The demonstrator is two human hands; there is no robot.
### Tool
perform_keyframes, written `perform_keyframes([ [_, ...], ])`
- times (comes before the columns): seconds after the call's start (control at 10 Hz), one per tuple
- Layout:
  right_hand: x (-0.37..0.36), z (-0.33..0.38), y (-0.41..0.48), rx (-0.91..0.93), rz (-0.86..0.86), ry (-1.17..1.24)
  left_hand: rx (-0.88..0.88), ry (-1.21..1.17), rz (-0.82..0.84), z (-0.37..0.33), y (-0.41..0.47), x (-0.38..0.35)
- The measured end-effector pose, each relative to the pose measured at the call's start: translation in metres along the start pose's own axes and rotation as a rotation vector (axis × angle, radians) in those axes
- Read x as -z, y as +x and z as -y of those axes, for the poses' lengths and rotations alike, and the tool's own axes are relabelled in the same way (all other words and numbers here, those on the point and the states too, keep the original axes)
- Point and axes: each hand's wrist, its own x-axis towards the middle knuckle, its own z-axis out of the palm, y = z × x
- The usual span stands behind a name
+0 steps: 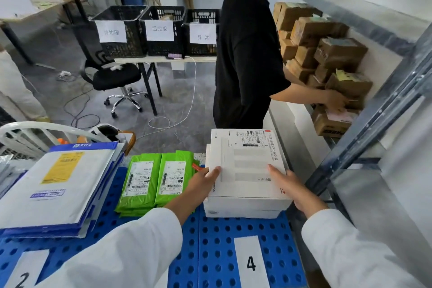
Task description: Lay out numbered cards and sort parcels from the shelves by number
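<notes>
A: What is held by the hands?

B: The top box [245, 159] is gripped from both sides. The left hand [203, 181] is curled round its left edge, with the thumb laid on the lid. The right hand [293, 186] is curled round the right edge in the same way.

A: Where is that box placed?

B: It is seen on a stack of white boxes [243, 211] at the far right of the blue board [222, 241], just beyond card 4 [251, 262]. Whether it is fully set down cannot be told.

A: What else is laid on the board?

B: Green parcels [153, 180] are stacked in two piles just left of the white boxes, and their near corner is crossed by the left forearm. Mailers [56, 184] are piled at the far left. Card 2 [25, 271] is found at the near left corner, partly covered by the left sleeve.

A: And beyond the board?

B: The shelf [385, 91] on the right is loaded with brown boxes [336, 54], and a hand of a person [247, 54] in black is placed among them. Three black crates [161, 30] with paper labels are set on a table [163, 59] behind.
</notes>
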Motion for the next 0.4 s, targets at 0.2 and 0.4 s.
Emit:
perform_keyframes([
  [0.2, -0.01, 0.02, -0.032, 0.245, -0.154, -0.144, -0.133, 0.211, 0.022, 0.0, -0.006, 0.018],
  [0.4, -0.022, 0.05, -0.084, 0.327, -0.154, -0.343, -0.387, 0.359, 0.032, -0.018, -0.021, 0.054],
])
